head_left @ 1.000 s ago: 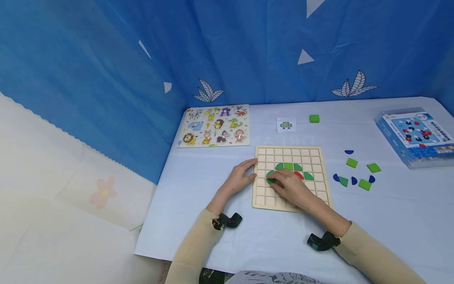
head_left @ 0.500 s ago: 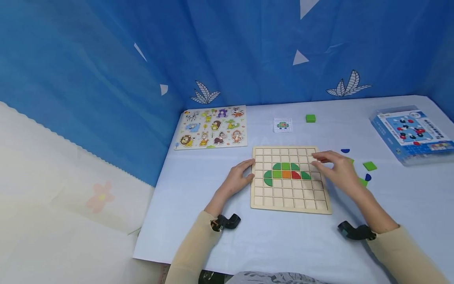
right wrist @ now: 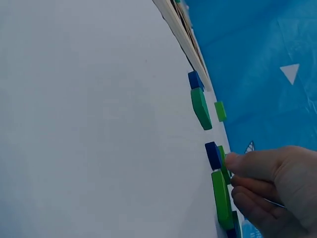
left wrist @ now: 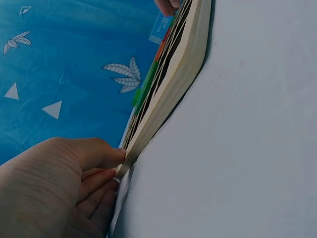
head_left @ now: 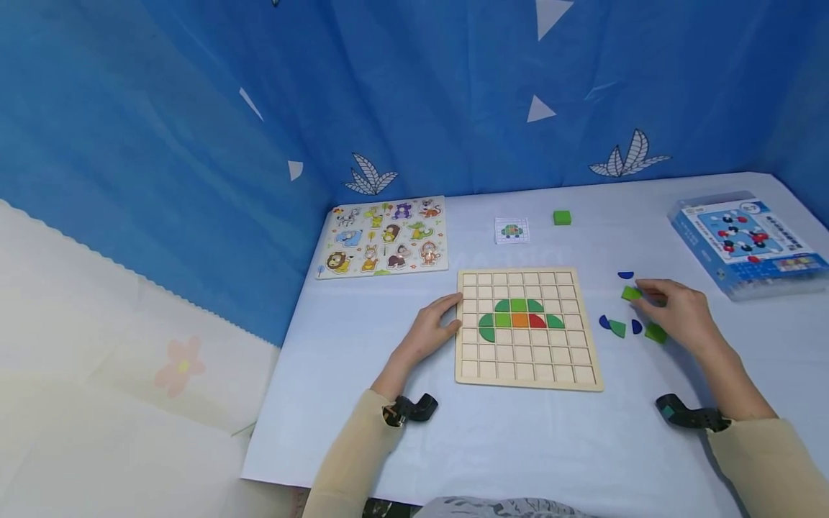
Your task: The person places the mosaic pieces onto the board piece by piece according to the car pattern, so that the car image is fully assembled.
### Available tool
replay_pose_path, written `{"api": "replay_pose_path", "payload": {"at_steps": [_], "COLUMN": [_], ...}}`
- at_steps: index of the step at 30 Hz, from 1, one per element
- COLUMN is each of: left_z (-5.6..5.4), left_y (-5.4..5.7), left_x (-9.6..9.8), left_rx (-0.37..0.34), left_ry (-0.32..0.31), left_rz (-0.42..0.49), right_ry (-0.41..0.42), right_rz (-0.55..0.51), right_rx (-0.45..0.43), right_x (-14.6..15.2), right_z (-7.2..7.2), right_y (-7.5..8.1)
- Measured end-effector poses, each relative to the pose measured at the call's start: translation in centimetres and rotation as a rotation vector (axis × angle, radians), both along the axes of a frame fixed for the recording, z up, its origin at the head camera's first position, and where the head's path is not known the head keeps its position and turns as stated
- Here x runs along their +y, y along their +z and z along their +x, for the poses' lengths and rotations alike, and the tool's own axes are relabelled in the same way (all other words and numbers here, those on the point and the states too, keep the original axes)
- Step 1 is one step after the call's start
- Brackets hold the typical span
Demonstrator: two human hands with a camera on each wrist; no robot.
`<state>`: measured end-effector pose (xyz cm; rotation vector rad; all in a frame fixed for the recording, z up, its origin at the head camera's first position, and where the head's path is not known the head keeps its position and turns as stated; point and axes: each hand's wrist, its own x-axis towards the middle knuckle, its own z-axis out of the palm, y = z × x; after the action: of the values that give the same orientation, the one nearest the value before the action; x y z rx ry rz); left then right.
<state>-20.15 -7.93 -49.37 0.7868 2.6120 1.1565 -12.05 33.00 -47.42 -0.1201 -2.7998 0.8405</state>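
Observation:
A wooden grid board (head_left: 531, 370) carries green, orange and red pieces arranged in a rounded shape. Fingertips of my left hand (head_left: 430, 331) touch the board's left edge, thumb and forefinger spread apart; the left wrist view shows the left thumb (left wrist: 101, 152) against the corner. My right hand (head_left: 683, 316) is over the loose pieces, its thumb and forefinger parted at the right side of a light-green square tile (head_left: 630, 293). Blue half-round pieces (head_left: 637, 327), a darker green quarter-round piece (head_left: 617, 329) and another green square (head_left: 655, 332) lie around it, the latter partly under the hand.
Behind the board lie a small pattern card (head_left: 512, 231) and a green block stack (head_left: 562, 217). An animal peg puzzle (head_left: 382, 241) is at the back left. A blue boxed set (head_left: 745, 244) sits at the back right, before the blue curtain (head_left: 453, 93).
My right hand has left the board and moved right to the loose pieces, uncovering the orange and green tiles. My left hand stays at the board's edge. The head view has shifted slightly.

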Motion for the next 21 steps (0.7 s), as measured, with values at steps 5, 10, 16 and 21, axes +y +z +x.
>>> {"api": "replay_pose_path", "payload": {"at_steps": [5, 10, 16, 21], "left_z": [-0.1, 0.0, 0.0, 0.0], "left_y": [-0.1, -0.1, -0.1, -0.2], "left_x": [0.0, 0.0, -0.1, 0.0], "left_rx": [0.002, 0.003, 0.003, 0.020], "left_ry": [-0.002, -0.002, -0.002, -0.009], "left_rz": [0.001, 0.001, -0.004, 0.002], "right_ry": [0.013, 0.015, 0.012, 0.082], "right_rz": [0.032, 0.041, 0.015, 0.014], "right_rx": [0.029, 0.048, 0.052, 0.139], "right_x": [0.2, -0.1, -0.6, -1.0], "right_z": [0.0, 0.0, -1.0, -2.7], "right_y": [-0.3, -0.2, -0.7, -3.5]}}
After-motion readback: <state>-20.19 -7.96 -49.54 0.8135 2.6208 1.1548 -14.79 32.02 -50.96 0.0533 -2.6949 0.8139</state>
